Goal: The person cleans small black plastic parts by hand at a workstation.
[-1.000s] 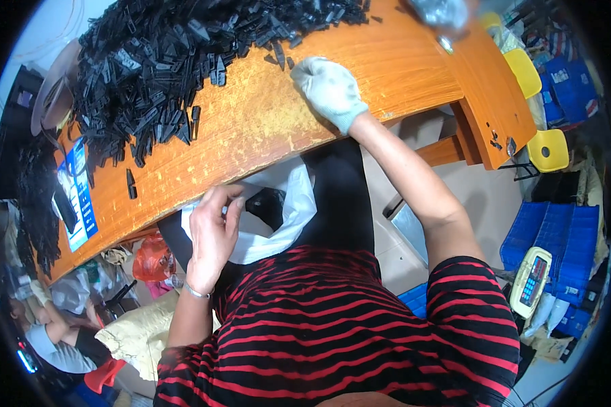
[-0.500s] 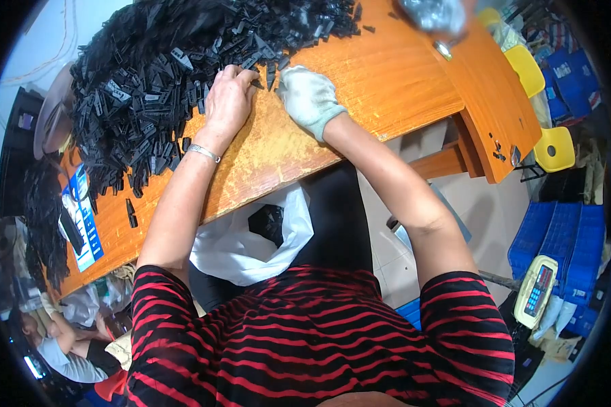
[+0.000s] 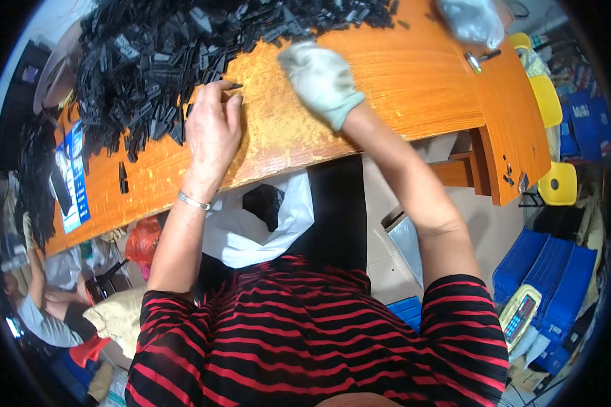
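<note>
A large heap of small black plastic pieces (image 3: 163, 74) covers the far left of the wooden table (image 3: 400, 88). My left hand (image 3: 212, 129), bare with a metal bracelet at the wrist, rests at the heap's near edge. Its fingers are bent, and a small black plastic piece (image 3: 235, 86) sticks out at the fingertips. Farther right, my right hand (image 3: 324, 83) wears a pale fabric glove and reaches to the heap's edge. Its fingers look folded together and are partly blurred; whatever they hold is hidden beneath the glove.
Below the table edge an open white bag (image 3: 288, 217) lies by my lap with something black inside. A clear plastic bag (image 3: 474, 24) sits at the far right. Blue crates (image 3: 553, 271) and a scale (image 3: 521, 315) stand lower right. Another person (image 3: 51, 312) sits lower left.
My left hand has drawn back toward me and left, the black piece still at its fingertips. My gloved right hand has moved farther away, apart from the left. The view has shifted slightly.
</note>
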Tool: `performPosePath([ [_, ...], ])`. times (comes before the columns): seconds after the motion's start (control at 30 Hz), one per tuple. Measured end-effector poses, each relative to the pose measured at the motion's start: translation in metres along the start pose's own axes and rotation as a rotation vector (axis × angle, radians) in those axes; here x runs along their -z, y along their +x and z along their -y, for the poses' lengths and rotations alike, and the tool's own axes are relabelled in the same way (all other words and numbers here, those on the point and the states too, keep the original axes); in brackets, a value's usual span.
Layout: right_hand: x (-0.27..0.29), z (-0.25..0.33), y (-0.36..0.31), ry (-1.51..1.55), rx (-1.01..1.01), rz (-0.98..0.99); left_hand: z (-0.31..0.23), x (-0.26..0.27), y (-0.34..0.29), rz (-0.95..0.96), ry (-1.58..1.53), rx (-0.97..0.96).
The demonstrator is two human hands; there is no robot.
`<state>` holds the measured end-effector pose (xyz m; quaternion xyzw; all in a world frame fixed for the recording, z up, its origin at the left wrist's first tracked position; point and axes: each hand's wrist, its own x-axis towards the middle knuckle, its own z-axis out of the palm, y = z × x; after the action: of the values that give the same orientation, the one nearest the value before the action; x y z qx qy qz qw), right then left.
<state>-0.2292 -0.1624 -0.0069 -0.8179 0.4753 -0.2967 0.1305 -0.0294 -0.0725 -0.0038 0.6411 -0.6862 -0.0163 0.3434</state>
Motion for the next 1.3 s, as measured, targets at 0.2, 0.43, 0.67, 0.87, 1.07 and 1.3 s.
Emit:
performPosePath([
  [0.2, 0.004, -0.032, 0.023, -0.335, 0.327, -0.09, -0.006, -0.014, -0.009, 0.021, 0.03, -0.007],
  [0.43, 0.004, -0.022, 0.027, -0.446, 0.409, 0.09, 0.009, -0.007, -0.016, 0.052, -0.096, -0.033],
  [0.67, 0.015, -0.004, -0.002, -0.269, 0.384, 0.186, 0.017, -0.001, -0.012, 0.099, -0.106, -0.03],
  [0.87, 0.011, 0.011, -0.011, -0.262, 0.398, 0.191, 0.021, -0.004, -0.012, 0.111, -0.217, 0.017],
  [1.07, 0.018, 0.023, -0.013, -0.368, 0.514, 0.143, 0.026, -0.006, -0.012, 0.118, -0.158, -0.091],
  [1.3, 0.024, 0.012, -0.015, -0.333, 0.478, 0.135, 0.028, -0.009, -0.012, 0.102, -0.178, -0.07],
])
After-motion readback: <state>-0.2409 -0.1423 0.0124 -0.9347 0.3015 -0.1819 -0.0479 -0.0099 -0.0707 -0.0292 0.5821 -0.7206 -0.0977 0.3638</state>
